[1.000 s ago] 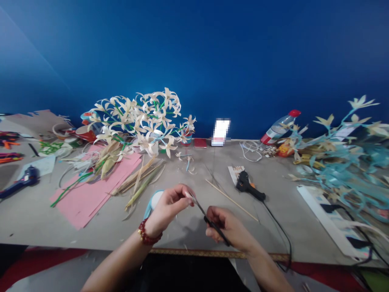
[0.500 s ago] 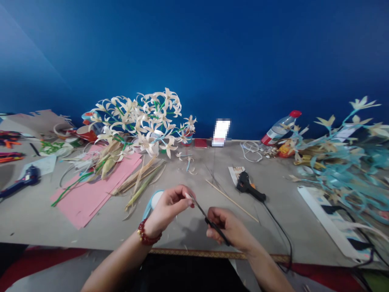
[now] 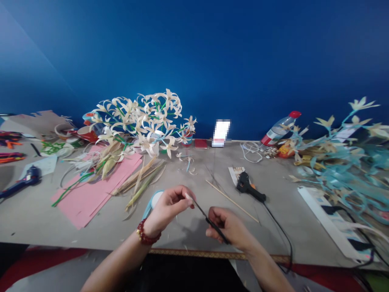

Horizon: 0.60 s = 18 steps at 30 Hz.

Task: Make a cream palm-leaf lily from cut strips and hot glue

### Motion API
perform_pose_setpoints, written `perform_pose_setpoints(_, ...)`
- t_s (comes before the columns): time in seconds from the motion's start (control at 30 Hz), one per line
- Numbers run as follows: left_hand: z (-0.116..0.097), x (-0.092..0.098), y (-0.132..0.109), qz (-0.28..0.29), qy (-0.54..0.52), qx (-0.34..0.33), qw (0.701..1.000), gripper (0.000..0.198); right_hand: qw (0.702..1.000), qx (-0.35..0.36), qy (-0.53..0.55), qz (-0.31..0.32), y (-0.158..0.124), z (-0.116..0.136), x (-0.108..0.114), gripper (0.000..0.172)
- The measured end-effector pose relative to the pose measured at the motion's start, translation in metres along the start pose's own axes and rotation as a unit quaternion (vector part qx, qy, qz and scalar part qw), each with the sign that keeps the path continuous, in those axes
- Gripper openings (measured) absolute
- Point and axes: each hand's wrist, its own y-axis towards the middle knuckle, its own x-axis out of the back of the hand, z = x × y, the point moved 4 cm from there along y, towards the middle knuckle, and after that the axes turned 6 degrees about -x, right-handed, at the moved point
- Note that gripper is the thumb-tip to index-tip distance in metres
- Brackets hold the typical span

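In the head view, the only feed I have, very little has changed over the last second: both hands keep almost the same pose and the picture has drifted only slightly. I take that as a steady hold at the scissor tips, with no visible progress on the piece.

The left hand point(image 3: 174, 204) has thumb and index finger pinched together, the other fingers curled in behind. Between those fingertips I make out a small pale piece point(image 3: 189, 197), too tiny for me to identify. The right hand point(image 3: 228, 228) has its fingers curled closely round the handles of dark scissors point(image 3: 216, 229), whose blades slant up and leftward to the left fingertips. The blades look close together; I can't tell whether they touch the piece or grip it.

Both hands are above the worktop point(image 3: 115, 233), near its front edge. A roll of blue ribbon point(image 3: 156, 198) sits just behind the left hand, partly hidden by it. Beyond the right hand lie a thin wooden stick point(image 3: 232, 201) and a black glue gun point(image 3: 249, 186). Dried husk strips point(image 3: 142, 184) and pink paper sheets point(image 3: 75, 207) lie to the left.
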Motion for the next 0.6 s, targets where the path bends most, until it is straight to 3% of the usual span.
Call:
perform_pose_setpoints(0.2,0.0,-0.001,0.0,0.0,0.018,-0.005,1.0,0.016,0.999,0.012,0.011,-0.031,0.002,-0.006,0.008,0.051)
perform_pose_setpoints(0.3,0.001,-0.001,-0.002,-0.007,0.02,-0.003,1.0,0.015,0.986,0.043,-0.114,-0.118,0.002,-0.008,0.021,0.043)
perform_pose_setpoints(0.43,0.007,0.001,-0.005,-0.023,0.021,0.007,0.999,0.015,0.9,0.023,-0.377,-0.219,0.0,-0.013,0.031,0.03)
perform_pose_setpoints(0.6,0.017,0.004,-0.008,-0.032,0.019,0.005,0.999,0.014,0.816,0.011,-0.52,-0.252,0.002,-0.014,0.026,0.026)
